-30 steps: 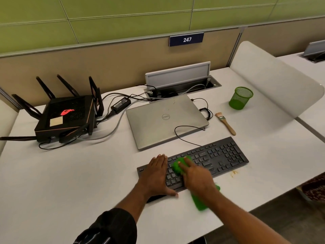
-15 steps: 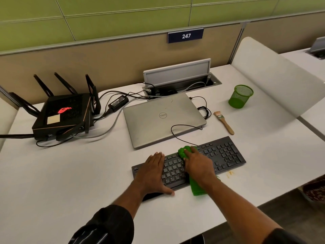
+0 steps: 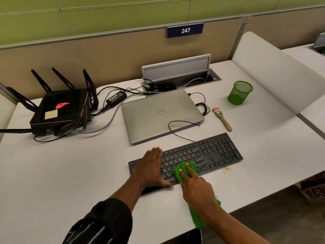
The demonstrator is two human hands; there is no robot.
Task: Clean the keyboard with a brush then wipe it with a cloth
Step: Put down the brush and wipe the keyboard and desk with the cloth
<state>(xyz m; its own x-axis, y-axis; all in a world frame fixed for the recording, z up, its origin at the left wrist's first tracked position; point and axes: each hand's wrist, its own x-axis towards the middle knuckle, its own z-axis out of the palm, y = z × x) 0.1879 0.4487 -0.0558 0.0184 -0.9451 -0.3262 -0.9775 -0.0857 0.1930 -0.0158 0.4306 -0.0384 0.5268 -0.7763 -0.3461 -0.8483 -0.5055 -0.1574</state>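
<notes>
Keyboard (image 3: 207,154), black, one of it, lies slantwise on a white desk (image 3: 52,173) nr the front edge, w/ only a narrow strip of bare top btwn its front side & the drop. Two hands at work. The left hand (image 3: 151,168) lies flat on the keyboard's left end, fingers straight & together, thumb along the front side, grasping nothing. The right hand (image 3: 195,187) presses one green cloth (image 3: 182,169) onto the lower key rows w/ fingers laid out straight on top; it isn't clenched. The cloth's loose tail runs back under the wrist & reaches the desk's front edge.

Room to move: a wide bare stretch of desk left of the keyboard, in front of the one black router (image 3: 61,110); a smaller bare patch right of it, up to the curved white divider (image 3: 272,76). A small orange stain (image 3: 226,169) marks the desk just off the keyboard's right front corner. Behind, space is tight: one closed silver laptop (image 3: 158,115) sits just beyond the keyboard's back side, & the keyboard's cable loops over its lid.

One wooden brush (image 3: 222,118) lies untouched right of the laptop, apart from both laptop & keyboard. One green mesh cup (image 3: 240,93) stands upright beyond the brush, nr the divider. One sign (image 3: 185,30) on the back partition reads 247.
</notes>
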